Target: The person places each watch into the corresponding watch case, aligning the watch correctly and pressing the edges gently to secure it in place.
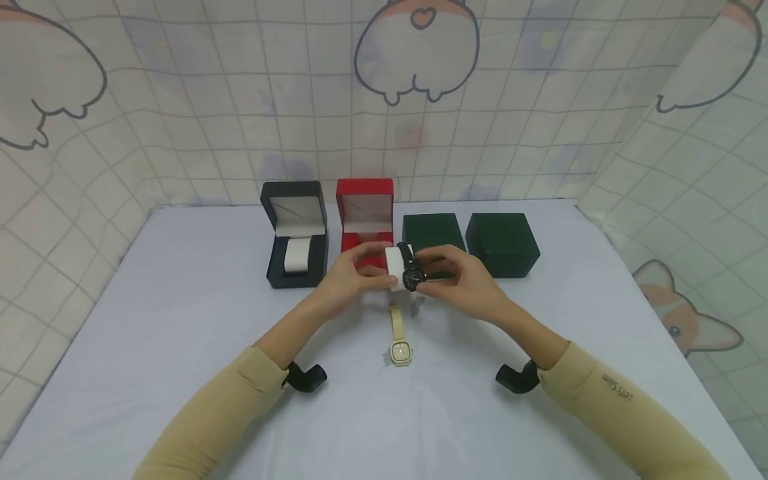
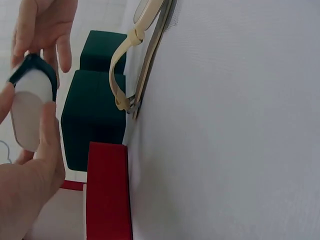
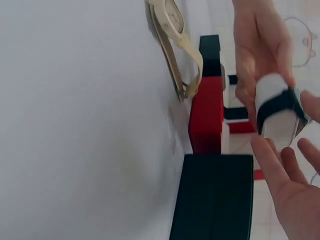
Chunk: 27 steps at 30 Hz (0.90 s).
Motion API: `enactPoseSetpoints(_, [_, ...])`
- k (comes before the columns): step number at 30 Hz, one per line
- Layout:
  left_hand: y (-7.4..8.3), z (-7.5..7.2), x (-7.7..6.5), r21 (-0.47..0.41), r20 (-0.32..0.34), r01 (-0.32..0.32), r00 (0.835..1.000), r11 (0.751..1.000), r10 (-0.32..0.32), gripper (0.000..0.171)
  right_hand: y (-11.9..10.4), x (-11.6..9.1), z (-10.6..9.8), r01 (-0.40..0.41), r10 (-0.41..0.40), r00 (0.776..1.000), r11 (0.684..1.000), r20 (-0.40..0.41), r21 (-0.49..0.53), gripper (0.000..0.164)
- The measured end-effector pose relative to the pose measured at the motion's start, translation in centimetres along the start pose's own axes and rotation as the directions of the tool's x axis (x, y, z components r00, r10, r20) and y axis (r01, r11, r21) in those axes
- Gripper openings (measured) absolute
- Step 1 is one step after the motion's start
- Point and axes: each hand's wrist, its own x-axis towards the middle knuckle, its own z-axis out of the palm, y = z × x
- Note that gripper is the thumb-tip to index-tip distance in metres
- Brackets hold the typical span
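Above the red box, my left hand [image 1: 348, 281] grips a white watch cushion [image 1: 393, 265] by its side. A black wristwatch [image 1: 413, 276] wraps around that cushion, its dark dial facing up toward the head camera. My right hand [image 1: 465, 283] pinches the watch from the other side, thumb by the dial and fingers by the strap. The right wrist view shows the dark strap [image 3: 276, 106] looped over the cushion. Below both hands, a cream-gold wristwatch [image 1: 401, 351] lies on the white cloth, dial toward me. An open red watch box [image 1: 366, 200] stands behind, partly hidden by my left hand.
At the left, an open dark watch box [image 1: 274, 272] holds a white cushion [image 1: 297, 255]. Two closed dark green boxes, one nearer the middle [image 1: 433, 230] and one farther right [image 1: 504, 241], complete the row. A patterned curtain [image 1: 240, 120] hangs behind the table.
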Motion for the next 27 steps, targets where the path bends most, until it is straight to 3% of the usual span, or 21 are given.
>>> enactPoseSetpoints(4, [0.1, -0.1, -0.3, -0.027, 0.072, -0.042, 0.996, 0.999, 0.044, 0.066, 0.3, 0.3, -1.0, -0.042, 0.028, 0.993, 0.993, 0.118, 0.113, 0.072])
enactPoseSetpoints(9, [0.4, 0.0, -0.6, -0.036, 0.104, -0.049, 0.993, 0.998, 0.052, 0.067, 0.4, 0.5, -1.4, -0.078, 0.04, 0.977, 0.981, 0.208, 0.177, 0.081])
enactPoseSetpoints(27, [0.4, 0.1, -0.9, -0.085, 0.134, -0.019, 0.991, 0.996, 0.03, 0.071, 0.9, 0.5, -1.3, -0.103, 0.041, 0.968, 0.964, 0.247, 0.246, 0.083])
